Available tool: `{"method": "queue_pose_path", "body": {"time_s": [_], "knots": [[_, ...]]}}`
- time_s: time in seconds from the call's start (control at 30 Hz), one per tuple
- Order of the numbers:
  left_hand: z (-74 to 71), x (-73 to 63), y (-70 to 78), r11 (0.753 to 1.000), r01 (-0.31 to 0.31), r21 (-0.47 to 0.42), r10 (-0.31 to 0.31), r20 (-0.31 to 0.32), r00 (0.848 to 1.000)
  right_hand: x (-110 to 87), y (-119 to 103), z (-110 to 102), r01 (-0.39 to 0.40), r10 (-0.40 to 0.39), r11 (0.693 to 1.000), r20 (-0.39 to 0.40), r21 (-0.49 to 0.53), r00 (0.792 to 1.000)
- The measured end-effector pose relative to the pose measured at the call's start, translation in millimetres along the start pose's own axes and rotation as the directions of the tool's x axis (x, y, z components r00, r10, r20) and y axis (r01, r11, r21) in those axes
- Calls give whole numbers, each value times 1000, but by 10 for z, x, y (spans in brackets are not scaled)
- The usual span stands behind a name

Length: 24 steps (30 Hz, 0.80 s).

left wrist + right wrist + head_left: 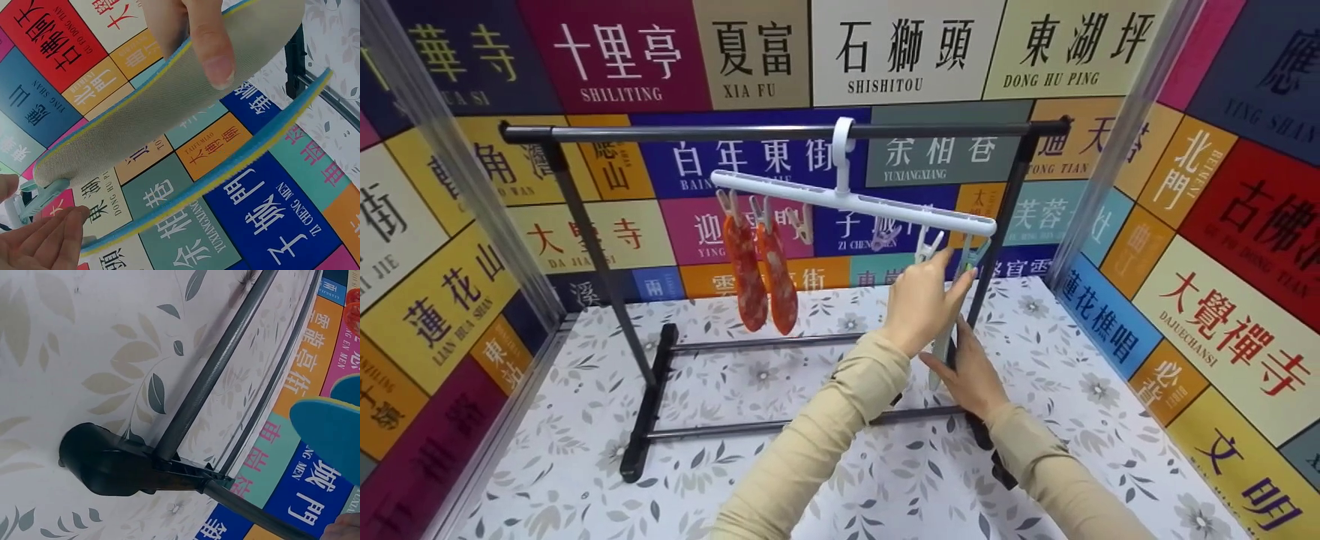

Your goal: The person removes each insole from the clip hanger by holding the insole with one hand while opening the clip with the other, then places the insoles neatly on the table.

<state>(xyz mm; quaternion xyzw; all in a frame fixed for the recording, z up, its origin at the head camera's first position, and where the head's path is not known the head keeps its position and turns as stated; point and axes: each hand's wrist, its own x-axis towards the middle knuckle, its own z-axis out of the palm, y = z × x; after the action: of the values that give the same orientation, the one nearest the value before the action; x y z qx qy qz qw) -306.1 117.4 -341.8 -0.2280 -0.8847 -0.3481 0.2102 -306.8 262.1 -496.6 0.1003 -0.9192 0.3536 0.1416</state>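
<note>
My left hand (916, 304) is raised under the right end of a white hanger (851, 199), its thumb and fingers about a green clothes peg (48, 197). That peg is at one end of a grey-faced insole (140, 115) with a blue and yellow edge. Lower down, my right hand (976, 375) holds the same insole, the thumb (216, 70) pressed flat on its grey face. A second insole (225, 169), blue with a yellow edge, runs beside it. Its upper end lies behind the left fingers. Both blue insole tips show in the right wrist view.
The hanger hooks over the top bar (682, 133) of a black rack. Two red patterned insoles (750, 277) hang from pegs at its left. A beige peg (801, 223), a purple peg (885, 234) and a white peg (928, 244) hang further along. Rack feet (107, 461) stand on leaf-patterned cloth.
</note>
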Motion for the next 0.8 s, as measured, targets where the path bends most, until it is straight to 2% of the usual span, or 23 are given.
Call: {"method": "queue_pose_path", "body": {"time_s": [0.17, 0.3, 0.43, 0.63, 0.8], "knots": [[25, 80, 28, 1000, 24, 16, -25, 20, 999, 17, -4, 35, 0, -1, 999, 15, 45, 1000], [44, 141, 57, 999, 16, 27, -16, -22, 1000, 29, -29, 55, 25, -25, 999, 4, 39, 1000], [65, 187, 80, 1000, 13, 9, -12, -64, 998, 19, -57, 81, 64, -64, 998, -10, -12, 998], [88, 206, 102, 1000, 6, 12, -4, -126, 992, -51, -114, 105, 9, -9, 996, -2, -93, 1000], [100, 209, 102, 1000, 0, 0, 0, -141, 990, -77, -121, 127, -8, 5, 993, -26, -117, 1000]]}}
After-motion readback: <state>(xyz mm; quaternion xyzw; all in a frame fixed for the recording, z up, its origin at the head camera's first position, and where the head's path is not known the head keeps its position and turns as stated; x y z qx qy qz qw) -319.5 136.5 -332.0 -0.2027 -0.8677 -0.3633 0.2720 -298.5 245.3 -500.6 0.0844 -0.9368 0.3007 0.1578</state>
